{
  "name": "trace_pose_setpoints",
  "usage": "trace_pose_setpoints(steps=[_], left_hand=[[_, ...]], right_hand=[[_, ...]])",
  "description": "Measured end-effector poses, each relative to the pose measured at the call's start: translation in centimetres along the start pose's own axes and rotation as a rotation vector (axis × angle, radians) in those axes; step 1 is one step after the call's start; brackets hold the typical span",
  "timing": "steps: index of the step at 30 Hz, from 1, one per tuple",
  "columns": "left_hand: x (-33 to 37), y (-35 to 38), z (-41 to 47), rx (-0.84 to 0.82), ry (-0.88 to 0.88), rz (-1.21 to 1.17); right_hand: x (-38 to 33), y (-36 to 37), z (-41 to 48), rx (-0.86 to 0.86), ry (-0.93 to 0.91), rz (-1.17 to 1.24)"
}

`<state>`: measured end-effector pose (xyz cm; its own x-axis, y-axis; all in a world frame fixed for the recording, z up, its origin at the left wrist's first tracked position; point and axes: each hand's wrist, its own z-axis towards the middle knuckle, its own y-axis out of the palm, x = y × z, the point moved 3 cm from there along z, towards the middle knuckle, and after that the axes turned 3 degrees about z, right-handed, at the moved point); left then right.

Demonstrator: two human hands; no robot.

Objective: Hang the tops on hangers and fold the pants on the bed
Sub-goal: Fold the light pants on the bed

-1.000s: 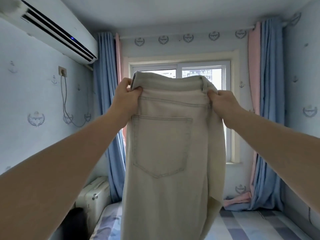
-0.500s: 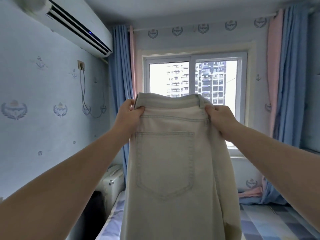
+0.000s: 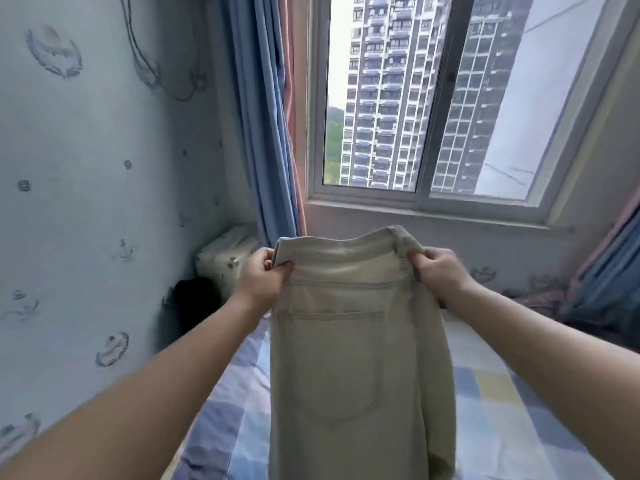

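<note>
2 hands grip pants waistband.

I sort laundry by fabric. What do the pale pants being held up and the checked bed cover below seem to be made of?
The pants: likely pale beige denim or cotton twill, matte; topstitched patch pocket, belt loop and stiff hang suggest it. The bed cover: probably thin woven cotton or a blend, matte, printed checks; the fibre cannot be told.
</note>
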<state>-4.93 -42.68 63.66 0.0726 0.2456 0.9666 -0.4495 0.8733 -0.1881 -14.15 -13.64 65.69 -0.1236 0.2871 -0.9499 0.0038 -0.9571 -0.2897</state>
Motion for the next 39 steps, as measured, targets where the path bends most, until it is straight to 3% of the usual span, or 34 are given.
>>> trace_pose_setpoints(steps=[6,10,18,24,31,39], left_hand=[[-23.9,3.9,10.5,-0.029,-0.310,0.098],[-37.7,6.8,16.3,-0.042,-0.371,0.193],[-56.7,11.4,23.8,-0.067,-0.469,0.528],[-64.8,13.7,15.2,-0.325,-0.449,0.558],[-66.7,12.7,1.7,-0.519,-0.468,0.587],[-64.7,9.7,-14.4,-0.572,-0.618,0.575]], right_hand=[[19.6,12.9,9.9,-0.090,0.212,-0.233],[30.8,19.7,15.5,-0.050,0.244,-0.421],[47.8,30.3,22.6,-0.012,0.344,-0.313],[57.4,33.1,13.4,-0.295,0.429,-0.474],[61.3,31.3,1.5,-0.548,0.453,-0.707],[61.5,28.8,-10.5,-0.603,0.637,-0.735]])
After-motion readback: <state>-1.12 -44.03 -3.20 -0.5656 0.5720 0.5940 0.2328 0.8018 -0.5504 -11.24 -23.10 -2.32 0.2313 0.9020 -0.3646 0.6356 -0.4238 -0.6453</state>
